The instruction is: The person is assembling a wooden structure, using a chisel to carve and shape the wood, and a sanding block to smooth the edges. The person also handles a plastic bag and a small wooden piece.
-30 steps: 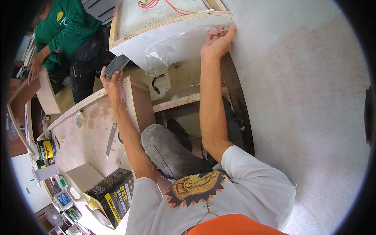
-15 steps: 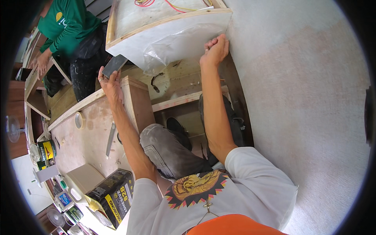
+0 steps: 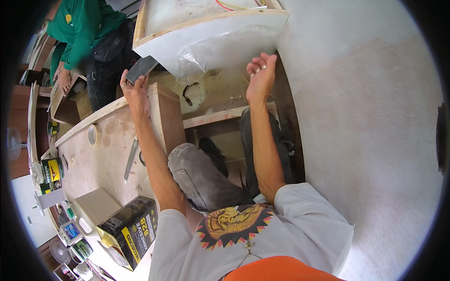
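Note:
My left hand (image 3: 136,92) grips a flat, dark grey rectangular piece that looks like a sanding block (image 3: 141,69). It holds the block beside the lower left corner of a white-faced wooden cabinet (image 3: 220,44). Clear plastic film (image 3: 193,58) clings to this white face and hangs loose at the lower left. My right hand (image 3: 260,80) is raised below the right end of the face, close to the large pale panel (image 3: 356,117). Its fingers are loosely bent, with nothing seen in them.
A wooden bench (image 3: 108,154) on the left bears a tape roll (image 3: 93,135), a long metal blade (image 3: 131,160), a black-and-yellow adhesive box (image 3: 133,234) and a pale jug (image 3: 96,208). A co-worker in a green top (image 3: 84,30) is at the far left. A dark strip (image 3: 188,93) lies on the floor.
My right hand has come down from the white face, and its fingers have loosened from a curl. The left hand still holds the block. The co-worker's hand has shifted, and a frame near it has moved.

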The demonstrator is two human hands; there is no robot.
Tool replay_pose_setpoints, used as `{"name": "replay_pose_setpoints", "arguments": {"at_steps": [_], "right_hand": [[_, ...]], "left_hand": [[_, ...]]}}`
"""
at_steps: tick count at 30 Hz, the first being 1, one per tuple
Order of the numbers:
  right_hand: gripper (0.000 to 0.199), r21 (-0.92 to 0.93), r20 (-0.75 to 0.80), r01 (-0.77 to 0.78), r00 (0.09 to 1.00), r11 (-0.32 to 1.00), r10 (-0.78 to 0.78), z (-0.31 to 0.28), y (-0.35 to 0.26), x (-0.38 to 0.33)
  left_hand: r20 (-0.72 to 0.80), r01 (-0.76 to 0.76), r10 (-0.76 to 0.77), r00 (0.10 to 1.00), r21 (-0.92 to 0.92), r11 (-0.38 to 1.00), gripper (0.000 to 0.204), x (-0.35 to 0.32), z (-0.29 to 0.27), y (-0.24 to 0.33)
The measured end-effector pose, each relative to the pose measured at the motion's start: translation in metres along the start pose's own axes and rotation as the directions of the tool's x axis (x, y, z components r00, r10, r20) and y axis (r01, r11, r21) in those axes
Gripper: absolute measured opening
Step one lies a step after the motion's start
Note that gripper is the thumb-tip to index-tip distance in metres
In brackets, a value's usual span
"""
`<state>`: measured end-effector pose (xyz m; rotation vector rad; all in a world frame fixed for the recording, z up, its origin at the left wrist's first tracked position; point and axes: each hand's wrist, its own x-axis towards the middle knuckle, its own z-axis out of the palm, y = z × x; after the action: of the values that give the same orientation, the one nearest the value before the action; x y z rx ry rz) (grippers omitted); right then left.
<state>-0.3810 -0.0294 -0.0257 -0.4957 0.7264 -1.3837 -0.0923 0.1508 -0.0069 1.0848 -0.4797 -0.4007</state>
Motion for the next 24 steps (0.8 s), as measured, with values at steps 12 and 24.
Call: {"name": "replay_pose_setpoints", "arguments": {"at_steps": [12, 24], "right_hand": [[0.032, -0.292, 0.263, 0.154, 0.962, 0.944, -0.075, 0.039, -0.022, 0.029], [0.029, -0.374, 0.297, 0.112, 0.955, 0.921, 0.005, -0.017, -0.004, -0.007]], "left_hand": [[-0.009, 0.011, -0.011, 1.000, 0.015, 1.000, 0.073, 0.000, -0.003, -0.001], [-0.026, 0.008, -0.007, 1.000, 0.038, 0.999, 0.071, -0.006, 0.005, 0.006]]}}
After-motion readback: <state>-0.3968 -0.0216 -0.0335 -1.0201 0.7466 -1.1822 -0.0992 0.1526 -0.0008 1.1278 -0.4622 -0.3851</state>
